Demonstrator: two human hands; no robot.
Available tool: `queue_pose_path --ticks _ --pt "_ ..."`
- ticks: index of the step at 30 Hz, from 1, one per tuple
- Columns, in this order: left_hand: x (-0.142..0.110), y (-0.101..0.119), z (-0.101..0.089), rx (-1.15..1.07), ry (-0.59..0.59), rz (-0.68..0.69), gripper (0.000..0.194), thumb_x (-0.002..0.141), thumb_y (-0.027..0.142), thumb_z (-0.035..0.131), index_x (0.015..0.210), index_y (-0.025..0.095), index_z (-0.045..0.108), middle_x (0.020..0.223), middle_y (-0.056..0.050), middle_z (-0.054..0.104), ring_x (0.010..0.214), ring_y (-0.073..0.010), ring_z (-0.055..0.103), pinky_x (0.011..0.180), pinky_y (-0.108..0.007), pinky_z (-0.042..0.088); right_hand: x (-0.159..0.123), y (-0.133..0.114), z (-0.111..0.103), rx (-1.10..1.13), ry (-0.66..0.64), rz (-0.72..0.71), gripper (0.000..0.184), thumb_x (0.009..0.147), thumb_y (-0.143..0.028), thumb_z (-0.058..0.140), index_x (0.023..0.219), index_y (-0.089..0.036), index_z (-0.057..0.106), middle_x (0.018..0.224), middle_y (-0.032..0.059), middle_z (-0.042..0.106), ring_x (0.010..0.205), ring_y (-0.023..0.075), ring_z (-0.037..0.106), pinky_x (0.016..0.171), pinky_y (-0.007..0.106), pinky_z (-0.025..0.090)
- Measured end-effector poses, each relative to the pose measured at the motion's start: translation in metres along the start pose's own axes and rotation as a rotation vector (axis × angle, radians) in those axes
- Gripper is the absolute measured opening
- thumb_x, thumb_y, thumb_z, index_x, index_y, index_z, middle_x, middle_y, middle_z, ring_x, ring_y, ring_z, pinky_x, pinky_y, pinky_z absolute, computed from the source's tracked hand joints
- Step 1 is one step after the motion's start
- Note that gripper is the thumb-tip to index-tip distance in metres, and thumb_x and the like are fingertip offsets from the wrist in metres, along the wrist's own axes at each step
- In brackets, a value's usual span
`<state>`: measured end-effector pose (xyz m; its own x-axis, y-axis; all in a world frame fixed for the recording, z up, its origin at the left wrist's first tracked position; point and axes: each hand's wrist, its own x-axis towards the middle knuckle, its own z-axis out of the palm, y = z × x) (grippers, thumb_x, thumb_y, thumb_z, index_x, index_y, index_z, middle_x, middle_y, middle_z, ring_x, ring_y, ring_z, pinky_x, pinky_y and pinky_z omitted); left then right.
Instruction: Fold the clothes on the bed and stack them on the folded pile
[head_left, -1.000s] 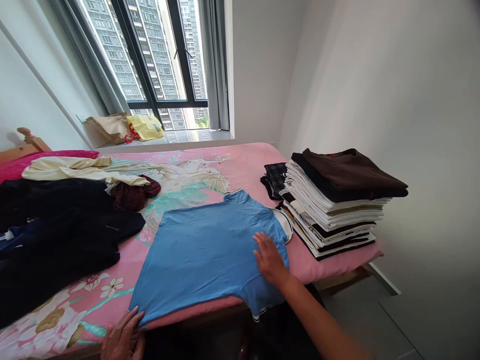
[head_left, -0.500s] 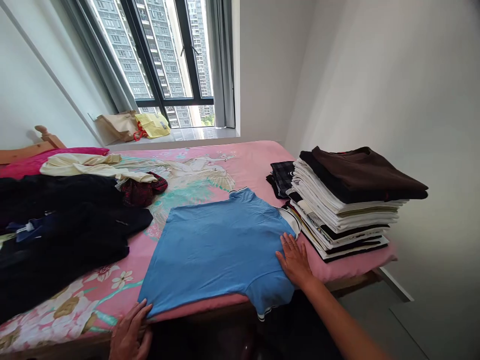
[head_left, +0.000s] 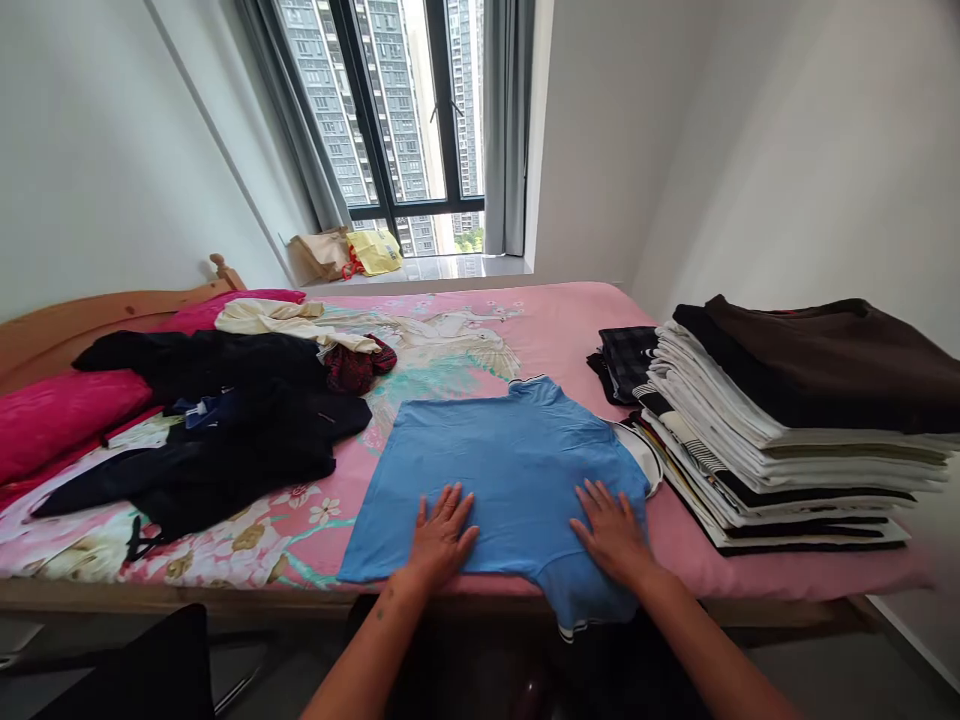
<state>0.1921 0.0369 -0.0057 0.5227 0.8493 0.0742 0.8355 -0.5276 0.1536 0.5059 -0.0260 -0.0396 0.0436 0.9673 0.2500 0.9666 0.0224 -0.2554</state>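
Note:
A blue T-shirt [head_left: 510,470] lies spread flat on the pink flowered bedsheet [head_left: 480,335], one sleeve hanging over the bed's near edge. My left hand [head_left: 441,535] rests flat on the shirt's lower left part, fingers spread. On the shirt's lower right, near the sleeve, my right hand [head_left: 615,530] also lies flat with fingers apart. Neither hand holds anything.
A tall stack of folded clothes [head_left: 780,430] stands on the bed's right side, topped by a dark brown garment. A heap of unfolded dark clothes [head_left: 225,420] and a cream garment [head_left: 277,318] lie at left, beside a pink pillow [head_left: 60,410]. Bags [head_left: 352,255] sit on the windowsill.
My left hand has moved from the shirt's bottom left corner at the bed edge up onto the shirt. My right hand stayed flat on the shirt's right part. The view shifted left.

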Motion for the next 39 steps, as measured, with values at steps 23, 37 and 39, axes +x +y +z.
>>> queue_pose_path --ticks 23,37,39 --pt "-0.132 -0.137 0.008 0.103 0.373 -0.008 0.042 0.084 0.032 0.045 0.125 0.026 0.048 0.136 -0.008 0.049 0.123 -0.0251 0.046 0.108 -0.046 0.024 -0.118 0.045 -0.017 0.245 0.317 0.208 0.027 0.076 -0.020 0.044 0.100 -0.019 0.055 0.100 0.0103 0.059 0.101 0.0260 0.054 0.093 0.048 0.041" --pt "-0.128 -0.121 0.008 0.097 0.398 -0.111 0.039 0.082 0.029 0.043 0.120 0.024 0.050 0.133 -0.009 0.050 0.125 -0.0249 0.044 0.109 -0.045 0.018 -0.123 -0.014 -0.005 1.467 -0.050 0.678 0.041 0.072 -0.041 0.065 0.105 -0.015 0.063 0.101 0.0086 0.068 0.099 0.0272 0.059 0.095 0.044 0.039" --pt "-0.129 -0.123 0.008 0.092 0.397 -0.098 0.039 0.082 0.029 0.043 0.120 0.023 0.050 0.133 -0.010 0.051 0.125 -0.0256 0.044 0.109 -0.046 0.018 -0.125 -0.015 -0.008 1.479 -0.081 0.665 0.042 0.072 -0.044 0.066 0.102 -0.015 0.066 0.099 0.0078 0.069 0.099 0.0276 0.060 0.097 0.044 0.038"
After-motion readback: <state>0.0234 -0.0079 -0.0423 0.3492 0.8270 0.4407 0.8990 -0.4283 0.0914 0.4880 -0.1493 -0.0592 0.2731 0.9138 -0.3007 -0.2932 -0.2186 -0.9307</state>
